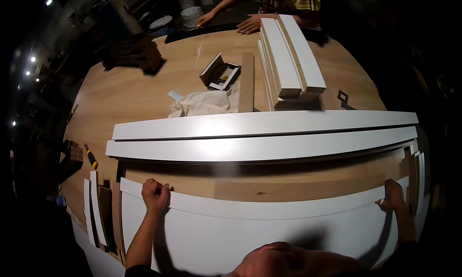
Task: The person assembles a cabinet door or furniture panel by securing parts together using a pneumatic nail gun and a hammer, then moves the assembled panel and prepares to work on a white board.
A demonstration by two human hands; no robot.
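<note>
My left hand (157,195) is closed over the far edge of a long white strip (269,210), close to its left end. Near the other end my right hand (393,194) grips the same strip, fingers curled over the edge. The strip lies along the far side of a large white panel (269,236), with a thin seam line between them. Beyond the strip, two long white boards (269,123) lie side by side across the table, apart from my hands. Both palms and the undersides of my fingers are hidden.
Stacked white boards (308,55) with raw chipboard edges stand beyond. An open small box (220,74) and a cream cloth (207,102) lie left of them. A yellow-black utility knife (91,157) and narrow white strips (98,209) are at left. Another person's hands (250,24) rest at the far edge.
</note>
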